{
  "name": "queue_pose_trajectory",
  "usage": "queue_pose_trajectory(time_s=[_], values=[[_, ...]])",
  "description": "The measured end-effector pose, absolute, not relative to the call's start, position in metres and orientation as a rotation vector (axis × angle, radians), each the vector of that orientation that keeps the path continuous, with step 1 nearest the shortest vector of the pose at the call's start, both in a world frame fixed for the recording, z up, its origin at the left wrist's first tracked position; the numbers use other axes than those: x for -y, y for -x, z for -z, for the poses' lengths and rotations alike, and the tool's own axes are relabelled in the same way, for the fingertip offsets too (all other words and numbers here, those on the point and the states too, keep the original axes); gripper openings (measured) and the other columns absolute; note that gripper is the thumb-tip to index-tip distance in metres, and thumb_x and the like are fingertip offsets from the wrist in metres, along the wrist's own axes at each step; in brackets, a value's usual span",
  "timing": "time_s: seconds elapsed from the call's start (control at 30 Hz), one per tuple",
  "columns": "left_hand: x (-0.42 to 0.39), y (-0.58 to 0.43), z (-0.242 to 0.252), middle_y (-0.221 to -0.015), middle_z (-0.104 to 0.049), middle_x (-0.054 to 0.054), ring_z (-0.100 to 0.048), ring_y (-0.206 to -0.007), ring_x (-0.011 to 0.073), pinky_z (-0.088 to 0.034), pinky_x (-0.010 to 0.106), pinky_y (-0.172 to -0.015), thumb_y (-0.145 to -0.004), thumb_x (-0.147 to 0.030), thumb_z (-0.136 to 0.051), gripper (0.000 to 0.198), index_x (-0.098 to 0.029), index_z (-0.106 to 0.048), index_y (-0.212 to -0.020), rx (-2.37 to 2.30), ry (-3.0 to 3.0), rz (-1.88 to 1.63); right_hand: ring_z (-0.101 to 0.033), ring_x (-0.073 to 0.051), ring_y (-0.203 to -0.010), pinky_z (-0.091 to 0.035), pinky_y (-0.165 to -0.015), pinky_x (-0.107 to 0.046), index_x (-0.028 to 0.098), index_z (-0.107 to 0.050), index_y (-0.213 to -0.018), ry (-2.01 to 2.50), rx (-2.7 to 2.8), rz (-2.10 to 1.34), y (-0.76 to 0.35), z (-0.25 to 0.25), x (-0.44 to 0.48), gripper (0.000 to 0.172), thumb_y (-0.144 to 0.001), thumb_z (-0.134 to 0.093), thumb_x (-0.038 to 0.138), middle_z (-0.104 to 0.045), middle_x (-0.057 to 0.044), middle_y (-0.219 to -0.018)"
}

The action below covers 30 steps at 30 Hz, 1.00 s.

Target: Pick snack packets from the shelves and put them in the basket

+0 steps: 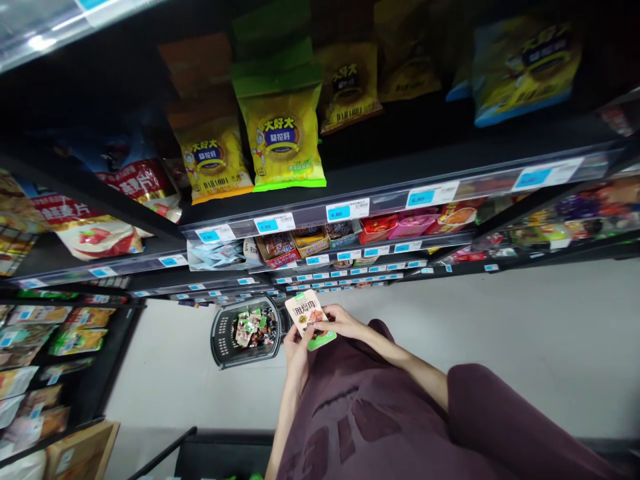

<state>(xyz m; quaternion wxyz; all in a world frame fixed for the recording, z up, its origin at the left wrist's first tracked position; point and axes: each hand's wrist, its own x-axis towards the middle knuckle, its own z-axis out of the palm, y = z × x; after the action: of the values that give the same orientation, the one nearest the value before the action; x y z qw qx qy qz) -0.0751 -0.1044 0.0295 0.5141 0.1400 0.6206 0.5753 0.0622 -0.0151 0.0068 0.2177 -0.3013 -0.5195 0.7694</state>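
Observation:
A flat snack packet (310, 313), cream with green ends and a food picture, is held in front of my body. My left hand (299, 347) grips its lower left edge, the thumb lying on the front. From the other side my right hand (343, 322) closes on the right edge, its fingertips on the packet's face. To the left of the packet, down at floor level, is a grey shopping basket (220, 343). Inside the basket lie several small packets (253, 328), some white and green, others dark.
Ahead stands a shelf unit with a price-tag rail (383, 203); yellow seed bags (283, 150) sit on it. Lower shelves hold boxed snacks (380, 227). Another rack (75, 327) of packets is at the left, beside a cardboard box (83, 450). Grey floor (500, 327) shows at the right.

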Motion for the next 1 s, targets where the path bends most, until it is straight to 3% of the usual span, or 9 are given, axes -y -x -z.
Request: queue_pose_trajectory(time_s=[0.37,0.77,1.0], values=[[0.113,0.071,-0.017,-0.099,-0.074,0.008,-0.067,-0.09,0.0207,-0.051,0.029,-0.081,-0.064,-0.031,-0.084,0.04,-0.016,-0.073,-0.1,-1.437,-0.268,-1.453,-0.066,-0.015,-0.066,-0.052,-0.063,-0.025,0.012,-0.071,-0.088,0.859,1.382,-2.159,-0.058,-0.008,0.019,0.032,-0.075,-0.074,0.04,-0.073,-0.004,-0.079],[0.111,0.066,-0.016,-0.096,-0.072,0.006,-0.066,-0.086,0.0171,-0.05,0.026,-0.078,-0.064,-0.033,-0.084,0.037,-0.016,-0.07,-0.095,-1.455,-0.303,-1.459,-0.066,-0.017,-0.071,-0.053,-0.066,-0.027,0.012,-0.072,-0.09,0.829,1.379,-2.111,-0.064,-0.007,0.021,0.033,-0.074,-0.074,0.04,-0.074,-0.006,-0.085],[0.107,0.065,-0.018,-0.088,-0.072,0.006,-0.067,-0.074,0.0162,-0.053,0.026,-0.069,-0.061,-0.035,-0.085,0.041,-0.015,-0.067,-0.092,-1.501,-0.323,-1.405,-0.067,-0.019,-0.075,-0.052,-0.066,-0.027,0.011,-0.072,-0.091,0.935,1.419,-2.103,-0.067,-0.001,0.02,0.034,-0.073,-0.074,0.04,-0.074,-0.007,-0.087]])
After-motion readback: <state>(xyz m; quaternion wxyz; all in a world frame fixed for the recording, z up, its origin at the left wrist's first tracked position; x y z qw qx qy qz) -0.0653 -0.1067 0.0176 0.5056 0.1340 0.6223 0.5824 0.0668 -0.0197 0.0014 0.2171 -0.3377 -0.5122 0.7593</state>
